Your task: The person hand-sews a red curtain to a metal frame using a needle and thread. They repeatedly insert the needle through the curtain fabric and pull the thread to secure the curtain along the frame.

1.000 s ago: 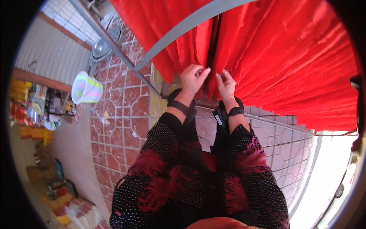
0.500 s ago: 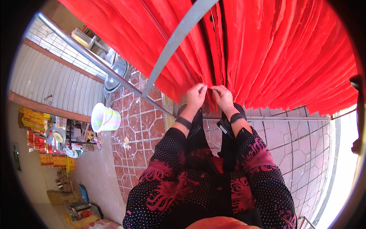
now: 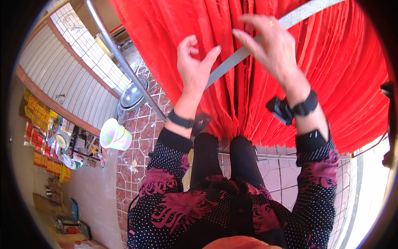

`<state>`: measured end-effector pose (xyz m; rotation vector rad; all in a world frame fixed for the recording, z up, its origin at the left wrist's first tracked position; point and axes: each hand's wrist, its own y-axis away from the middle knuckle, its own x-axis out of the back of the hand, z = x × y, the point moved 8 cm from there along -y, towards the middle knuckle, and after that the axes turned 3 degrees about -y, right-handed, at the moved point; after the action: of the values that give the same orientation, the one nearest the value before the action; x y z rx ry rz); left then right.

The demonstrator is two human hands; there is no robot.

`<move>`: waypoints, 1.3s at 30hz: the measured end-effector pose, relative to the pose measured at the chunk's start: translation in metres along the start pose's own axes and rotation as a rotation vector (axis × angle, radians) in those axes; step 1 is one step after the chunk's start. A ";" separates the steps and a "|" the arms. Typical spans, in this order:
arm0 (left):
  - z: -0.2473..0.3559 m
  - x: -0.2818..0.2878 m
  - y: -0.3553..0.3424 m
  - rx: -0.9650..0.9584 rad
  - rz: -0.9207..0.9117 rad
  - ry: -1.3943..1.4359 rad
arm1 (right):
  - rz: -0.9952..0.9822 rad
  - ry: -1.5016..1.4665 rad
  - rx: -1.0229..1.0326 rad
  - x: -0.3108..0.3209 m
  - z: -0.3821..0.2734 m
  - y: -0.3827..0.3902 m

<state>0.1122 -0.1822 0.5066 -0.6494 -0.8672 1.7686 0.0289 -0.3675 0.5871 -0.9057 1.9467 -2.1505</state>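
Red pleated fabric (image 3: pixel 340 83) hangs in front of me and gathers into tight folds near my knees. A flat grey metal strip (image 3: pixel 228 63) runs diagonally across it. My left hand (image 3: pixel 192 66) is raised over the pleats at the strip's lower left, thumb and curled fingers apart, holding nothing visible. My right hand (image 3: pixel 273 50) is higher, over the strip near the middle folds, fingers spread and slightly blurred; whether it touches the strip is unclear. Black straps with small devices circle both wrists.
A metal tube (image 3: pixel 118 54) slopes along the left. Past it are a metal basin (image 3: pixel 132 94), a pastel striped bucket (image 3: pixel 118 137), a grey shutter (image 3: pixel 62 79) and shelves of small packets (image 3: pixel 39 110). A low rail (image 3: pixel 269 156) crosses the tiled floor (image 3: pixel 139 170).
Both hands have risen from the gathered lower folds, where they pinched close together, and moved apart with fingers opened. The strip now lies at a flatter angle in view.
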 end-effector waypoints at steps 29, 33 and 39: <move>0.021 -0.038 -0.037 -0.269 -0.054 -0.528 | -0.546 -0.310 -0.309 -0.067 0.035 -0.071; -0.012 -0.046 -0.038 -0.120 -0.124 -0.368 | -0.554 -0.221 -0.235 -0.069 0.036 -0.073; -0.048 -0.014 -0.038 0.108 0.002 -0.201 | -0.448 -0.067 -0.227 -0.060 0.035 -0.069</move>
<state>0.1749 -0.1744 0.5091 -0.4076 -0.8986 1.8908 0.1167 -0.3584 0.6306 -1.5631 2.1483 -2.0904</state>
